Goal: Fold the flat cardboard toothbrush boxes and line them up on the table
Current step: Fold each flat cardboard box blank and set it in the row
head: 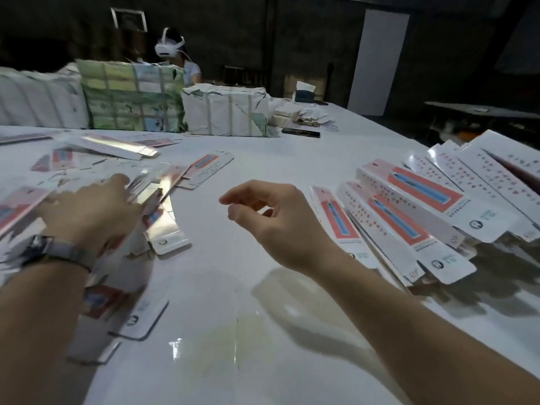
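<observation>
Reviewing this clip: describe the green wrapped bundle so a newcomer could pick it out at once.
Look to the far left edge of the white table, where wrapped bundles stand in a row. The green bundle is second from the left, between two white ones. It alone has green and pale-blue patterned wrapping.

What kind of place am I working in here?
Most likely a packing workshop or small warehouse. Strapped bundles of paper-wrapped stock stand at the far edge of a long white table, flat toothbrush boxes lie in heaps, and a second person in a headset works behind the bundles.
</observation>
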The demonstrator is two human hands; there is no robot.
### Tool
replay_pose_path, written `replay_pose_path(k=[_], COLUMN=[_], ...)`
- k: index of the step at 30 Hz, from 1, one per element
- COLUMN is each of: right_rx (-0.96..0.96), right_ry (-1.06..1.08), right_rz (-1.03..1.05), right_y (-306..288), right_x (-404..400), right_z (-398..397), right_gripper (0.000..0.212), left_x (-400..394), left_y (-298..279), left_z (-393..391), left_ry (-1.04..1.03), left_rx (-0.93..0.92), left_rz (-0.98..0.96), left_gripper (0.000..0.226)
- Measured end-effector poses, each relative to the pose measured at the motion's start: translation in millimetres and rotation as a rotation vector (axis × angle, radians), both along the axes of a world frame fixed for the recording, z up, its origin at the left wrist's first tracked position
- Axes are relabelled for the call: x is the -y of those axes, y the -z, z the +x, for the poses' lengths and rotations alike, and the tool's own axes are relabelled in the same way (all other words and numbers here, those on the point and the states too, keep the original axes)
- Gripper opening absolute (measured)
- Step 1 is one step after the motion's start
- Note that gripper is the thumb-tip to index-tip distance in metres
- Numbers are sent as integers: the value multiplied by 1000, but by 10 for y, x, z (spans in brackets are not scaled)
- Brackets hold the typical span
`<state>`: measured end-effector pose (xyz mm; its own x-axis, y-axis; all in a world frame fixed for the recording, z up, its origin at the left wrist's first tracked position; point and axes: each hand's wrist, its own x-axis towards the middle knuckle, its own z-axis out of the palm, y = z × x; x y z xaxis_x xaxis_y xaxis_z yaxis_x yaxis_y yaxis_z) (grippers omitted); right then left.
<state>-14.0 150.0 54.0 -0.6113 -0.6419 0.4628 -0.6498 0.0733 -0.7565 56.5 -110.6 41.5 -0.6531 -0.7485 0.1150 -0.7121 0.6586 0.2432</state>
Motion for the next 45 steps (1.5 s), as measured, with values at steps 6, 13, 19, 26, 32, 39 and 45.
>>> replay_pose_path(k=[6, 13, 19, 26, 32, 39, 45], right_rx=[19, 25, -15, -55, 90, 314, 210], right_ry=[-56, -31, 134, 371, 162, 184, 185], right_rz=[23, -37, -194, -54, -24, -158, -118], right_y=[92, 125, 54, -40, 25, -18, -1], right_x=[65, 71, 51, -150, -91, -93, -124], right_z=[55, -28, -184, -446, -385, -450, -437], right_gripper=[15, 20, 27, 50, 54, 29, 35], left_x=[-259, -686, -1064, -1316, -1378, -1484, -1450], left_y=[-61, -183, -235, -132, -4, 67, 27], left_z=[-3, -127, -159, -204, -221, -242, -230], left_ry=[174, 313, 504, 665, 813, 681, 691], left_rx=[-167, -552, -882, -733, -648, -729, -862], left_rz=[-145, -101, 830, 1316, 1587, 1301, 1366], left_gripper=[52, 59, 54, 60, 62, 55, 55])
